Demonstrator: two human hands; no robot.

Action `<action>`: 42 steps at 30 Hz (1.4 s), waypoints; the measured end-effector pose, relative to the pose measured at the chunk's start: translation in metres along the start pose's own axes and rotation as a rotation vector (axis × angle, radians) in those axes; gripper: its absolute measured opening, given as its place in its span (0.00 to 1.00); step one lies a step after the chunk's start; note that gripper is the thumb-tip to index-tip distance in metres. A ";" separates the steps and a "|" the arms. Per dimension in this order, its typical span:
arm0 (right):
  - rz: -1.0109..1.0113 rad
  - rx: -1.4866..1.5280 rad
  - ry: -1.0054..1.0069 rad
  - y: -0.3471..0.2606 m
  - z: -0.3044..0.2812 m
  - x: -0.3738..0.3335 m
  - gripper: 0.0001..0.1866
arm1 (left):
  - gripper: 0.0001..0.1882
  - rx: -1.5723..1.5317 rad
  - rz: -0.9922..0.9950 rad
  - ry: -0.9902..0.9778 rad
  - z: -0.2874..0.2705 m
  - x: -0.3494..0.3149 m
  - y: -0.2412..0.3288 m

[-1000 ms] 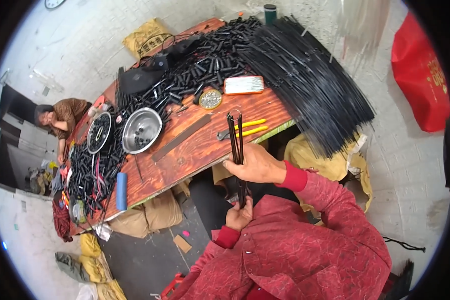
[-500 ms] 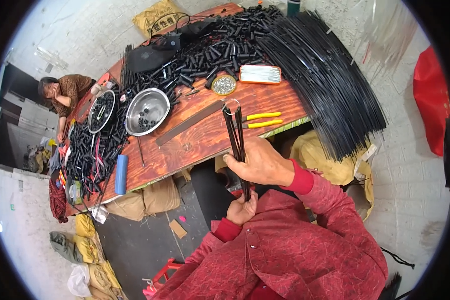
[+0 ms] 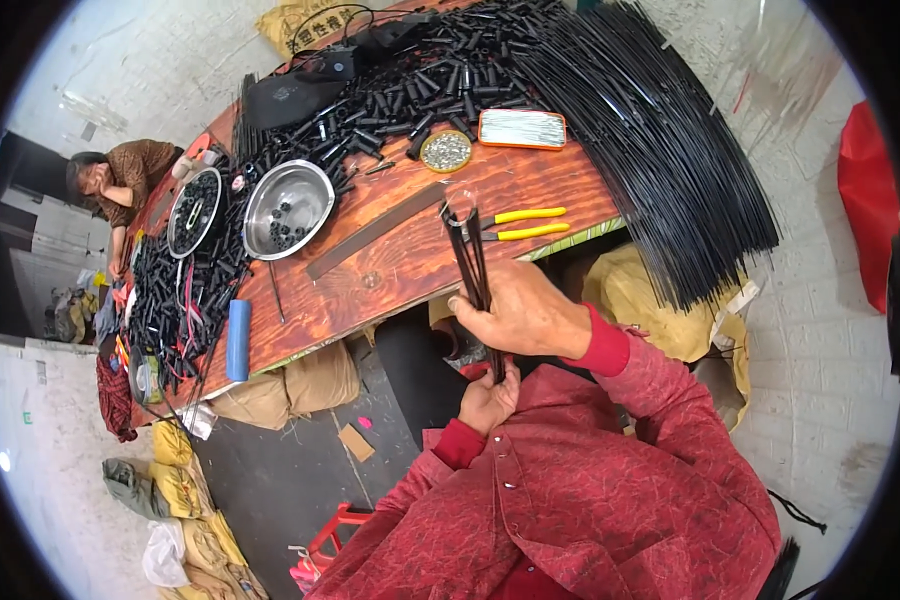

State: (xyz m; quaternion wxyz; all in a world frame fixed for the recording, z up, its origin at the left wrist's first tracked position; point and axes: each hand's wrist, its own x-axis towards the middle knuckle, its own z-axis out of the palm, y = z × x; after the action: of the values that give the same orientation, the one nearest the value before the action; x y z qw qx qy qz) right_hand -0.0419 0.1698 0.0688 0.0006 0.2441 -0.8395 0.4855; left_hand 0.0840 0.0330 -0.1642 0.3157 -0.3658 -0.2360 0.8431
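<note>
A small bundle of thin black rods (image 3: 466,262) stands nearly upright in front of my chest, its tops fanned slightly apart. My right hand (image 3: 536,308) wraps round the middle of it, thumb along the near side. Lower down, the fingers of my left hand (image 3: 488,402) are closed round the bottom ends. Fine pale wire-like loops (image 3: 463,203) show at the top of the bundle. Just beyond lie pliers with yellow handles (image 3: 532,232) and a long flat dark strip (image 3: 378,232) on the wooden table (image 3: 390,285).
Past the strip are a metal bowl (image 3: 320,185) with small black parts, a round tub of metal bits (image 3: 446,151) and an orange-rimmed tray (image 3: 522,141) of pale pins. Heaped black tubes and long black rods (image 3: 660,150) cover the back. Another person (image 3: 135,180) sits at far left.
The view has tilted slightly, so the table's things sit a little higher in it. Both hands keep their hold on the rods, with the bundle hardly moved.
</note>
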 end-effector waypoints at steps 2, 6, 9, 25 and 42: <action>0.036 0.013 -0.066 0.009 0.010 -0.006 0.16 | 0.20 -0.004 0.022 0.043 -0.014 -0.001 0.013; 0.029 0.067 -0.117 0.009 0.023 -0.014 0.18 | 0.19 0.090 0.018 0.081 -0.031 -0.018 0.021; 0.008 0.050 -0.146 -0.008 0.015 -0.011 0.18 | 0.19 0.083 -0.017 0.084 -0.020 -0.027 0.017; 0.007 -0.054 -0.204 -0.007 0.023 -0.006 0.11 | 0.20 1.801 1.293 -0.436 0.224 -0.104 -0.084; -0.137 0.076 -0.452 -0.023 -0.036 0.012 0.28 | 0.20 1.558 1.353 -0.568 0.242 -0.106 -0.111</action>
State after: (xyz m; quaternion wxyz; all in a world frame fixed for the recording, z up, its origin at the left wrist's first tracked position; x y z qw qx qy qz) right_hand -0.0511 0.1851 0.1100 -0.1637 0.4029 -0.7809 0.4484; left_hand -0.0052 -0.0061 0.1057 -0.1376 0.0914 0.5544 0.8157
